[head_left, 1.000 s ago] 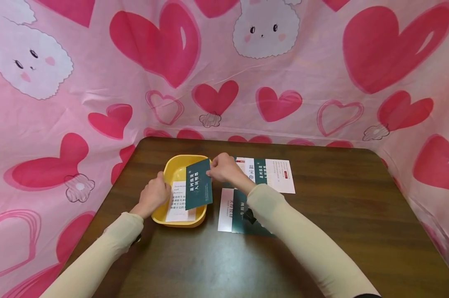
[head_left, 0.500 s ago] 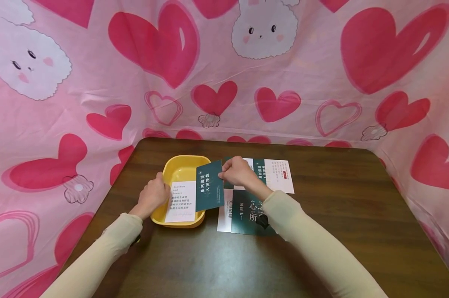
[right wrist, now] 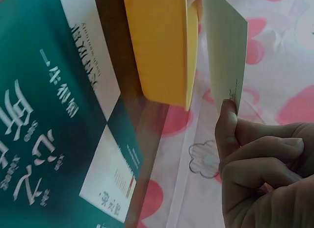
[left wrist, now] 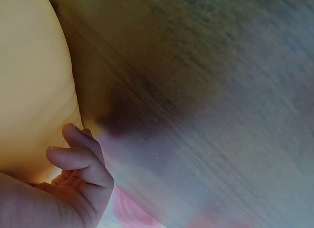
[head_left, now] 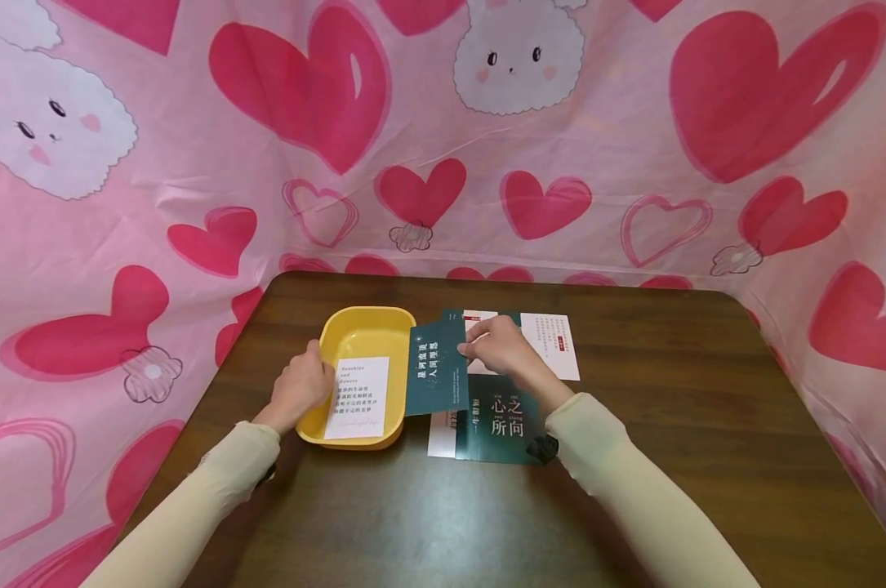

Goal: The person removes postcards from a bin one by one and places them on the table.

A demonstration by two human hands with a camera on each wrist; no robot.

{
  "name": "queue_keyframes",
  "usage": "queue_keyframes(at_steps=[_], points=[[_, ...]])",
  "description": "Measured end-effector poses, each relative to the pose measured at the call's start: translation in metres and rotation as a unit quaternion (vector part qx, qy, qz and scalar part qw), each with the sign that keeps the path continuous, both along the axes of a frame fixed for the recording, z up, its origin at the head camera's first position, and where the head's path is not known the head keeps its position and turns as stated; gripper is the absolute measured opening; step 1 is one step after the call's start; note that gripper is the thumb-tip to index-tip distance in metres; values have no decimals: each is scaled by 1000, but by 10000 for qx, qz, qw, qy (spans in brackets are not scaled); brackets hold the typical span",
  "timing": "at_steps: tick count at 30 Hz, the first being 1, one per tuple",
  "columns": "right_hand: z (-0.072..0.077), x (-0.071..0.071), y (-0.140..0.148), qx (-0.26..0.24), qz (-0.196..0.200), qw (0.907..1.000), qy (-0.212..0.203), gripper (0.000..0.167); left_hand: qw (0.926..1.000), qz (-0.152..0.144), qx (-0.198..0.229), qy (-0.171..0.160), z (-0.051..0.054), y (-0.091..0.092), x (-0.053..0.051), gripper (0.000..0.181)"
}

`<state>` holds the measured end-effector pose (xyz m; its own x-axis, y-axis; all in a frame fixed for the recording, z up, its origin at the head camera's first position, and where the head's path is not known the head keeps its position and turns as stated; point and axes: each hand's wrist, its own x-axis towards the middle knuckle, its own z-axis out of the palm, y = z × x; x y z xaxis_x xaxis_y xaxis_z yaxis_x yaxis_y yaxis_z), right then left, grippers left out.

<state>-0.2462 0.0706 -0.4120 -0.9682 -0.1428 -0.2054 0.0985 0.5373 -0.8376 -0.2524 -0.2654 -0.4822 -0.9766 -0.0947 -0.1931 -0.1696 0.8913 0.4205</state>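
Observation:
A dark green card (head_left: 437, 367) with white lettering is pinched at its right edge by my right hand (head_left: 497, 343), held up just right of the yellow basin (head_left: 369, 318). In the right wrist view the pale back of this card (right wrist: 226, 51) shows between thumb and finger. My left hand (head_left: 301, 384) grips the basin's left rim; in the left wrist view its fingers (left wrist: 78, 157) curl against the yellow wall (left wrist: 34, 81). A white printed card (head_left: 358, 396) lies in the basin, leaning on its near side.
Right of the basin, several green and white cards lie on the brown wooden table (head_left: 656, 392). A green card (head_left: 505, 425) is at the near side and a white one (head_left: 551, 343) at the far right. A heart-patterned pink cloth (head_left: 612, 122) hangs behind the table.
My right hand has moved right with the green card, from over the basin to beside its right rim. More of the white card in the basin shows. The left hand stays on the rim.

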Motion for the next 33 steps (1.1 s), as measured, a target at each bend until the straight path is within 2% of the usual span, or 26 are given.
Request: queue_keyframes(at_steps=[15,23,33], points=[[-21,16,52,-116,-389,9989,-229,20,10000,-51,54,0,0,0,-1,49],[-32,25,71,-75,-475,9981,-386,26,10000,-38,30,54,-4,-2,-2,50],[-48,36,93,-122,-626,9960,-631,27,10000,-56,20,30,-1,-2,0,51]])
